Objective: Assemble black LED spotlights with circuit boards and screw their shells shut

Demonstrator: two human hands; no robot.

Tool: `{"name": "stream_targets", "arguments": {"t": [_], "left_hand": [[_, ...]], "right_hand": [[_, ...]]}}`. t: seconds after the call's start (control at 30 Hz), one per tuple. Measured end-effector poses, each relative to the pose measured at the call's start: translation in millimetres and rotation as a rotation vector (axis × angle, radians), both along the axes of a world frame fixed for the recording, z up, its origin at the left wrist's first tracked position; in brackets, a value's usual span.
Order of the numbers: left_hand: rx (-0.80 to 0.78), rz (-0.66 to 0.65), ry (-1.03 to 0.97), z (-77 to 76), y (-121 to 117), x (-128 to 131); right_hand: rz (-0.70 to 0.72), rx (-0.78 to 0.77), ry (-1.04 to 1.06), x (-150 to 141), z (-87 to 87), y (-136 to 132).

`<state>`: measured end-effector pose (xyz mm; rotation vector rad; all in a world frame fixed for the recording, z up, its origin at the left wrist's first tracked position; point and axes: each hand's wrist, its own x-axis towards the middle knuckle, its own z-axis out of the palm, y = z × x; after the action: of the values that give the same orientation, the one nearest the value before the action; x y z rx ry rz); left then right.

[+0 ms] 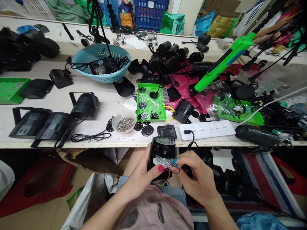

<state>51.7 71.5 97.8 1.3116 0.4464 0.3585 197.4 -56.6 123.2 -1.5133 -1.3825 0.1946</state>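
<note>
White table [105,102], cluttered. On it, a blue basket [100,76] with cords and black parts; a green tray [151,120] of black discs; a white power strip [208,131] near the front edge, one plug in. Black housing [165,148] is over the lap, at the table's edge, open side up. Left hand [142,171] grasps housing by its side; right hand [199,179] pinches thin wires [169,173] at it. Small bowl [115,125] holds screws [126,124].
</note>
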Motion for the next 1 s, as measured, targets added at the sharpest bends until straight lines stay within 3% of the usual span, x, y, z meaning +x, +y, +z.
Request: {"name": "stream_targets", "arguments": {"t": [0.6, 0.7, 0.87, 1.0], "left_hand": [[-0.080, 0.076, 0.049, -12.2, -4, -3], [-0.252, 0.169, 0.060, -12.0, -5, 0], [-0.788, 0.369, 0.153, 3.7, 0, 15], [-0.914, 0.409, 0.193, 10.1, 8, 21]], "right_hand": [[-0.027, -0.035, -0.058, -2, -4.0, 6], [-0.070, -0.035, 0.068, -6, -12.0, 10], [-0.376, -0.005, 0.580, -12, -24.4, 15], [-0.322, -0.137, 0.809, -18, -30.6, 14]]}}
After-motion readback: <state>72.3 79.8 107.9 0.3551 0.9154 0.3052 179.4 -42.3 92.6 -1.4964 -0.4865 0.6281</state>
